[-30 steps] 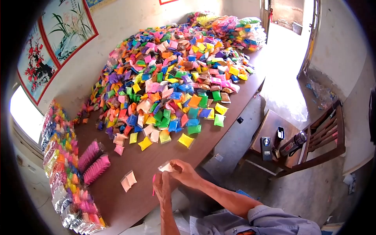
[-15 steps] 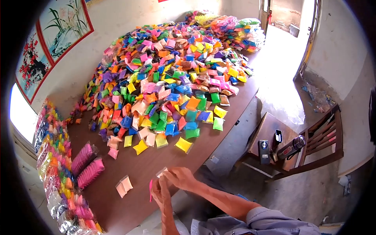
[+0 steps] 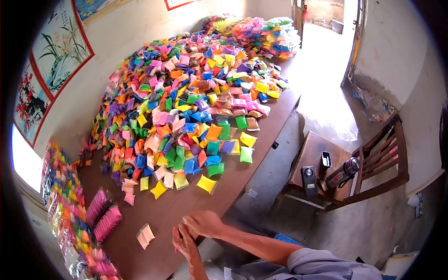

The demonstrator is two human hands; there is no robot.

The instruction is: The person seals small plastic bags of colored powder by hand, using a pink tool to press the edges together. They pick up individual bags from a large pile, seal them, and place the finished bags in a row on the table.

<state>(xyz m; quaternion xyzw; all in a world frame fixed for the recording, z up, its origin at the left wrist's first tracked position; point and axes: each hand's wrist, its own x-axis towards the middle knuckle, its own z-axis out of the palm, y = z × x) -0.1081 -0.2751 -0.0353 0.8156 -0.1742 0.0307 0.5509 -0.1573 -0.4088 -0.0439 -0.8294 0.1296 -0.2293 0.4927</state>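
Note:
My left hand [image 3: 186, 242] is closed near the table's front edge, with a thin pink strip [image 3: 175, 233] showing at its fingers. Against it, my right hand [image 3: 204, 224] has its fingers pinched together; whatever lies between the two hands is hidden. Left of them, a pair of peach packets [image 3: 145, 236] lies on the brown table [image 3: 168, 210]. A yellow packet [image 3: 206, 184] rests beyond my hands, at the near edge of a large heap of colourful small packets [image 3: 186, 102].
Two bundles of pink packets [image 3: 107, 223] lie at the left, beside a row of filled clear bags [image 3: 70, 210]. On the right, a small wooden stand [image 3: 322, 144] bears a flask [image 3: 343, 172] and a dark device [image 3: 308, 179], with a wooden chair [image 3: 382, 158] alongside.
The view has shifted, so the heap appears further left. My hands have drawn closer together, and the pale packet edge that showed between them is now hidden. Less of the pink strip shows.

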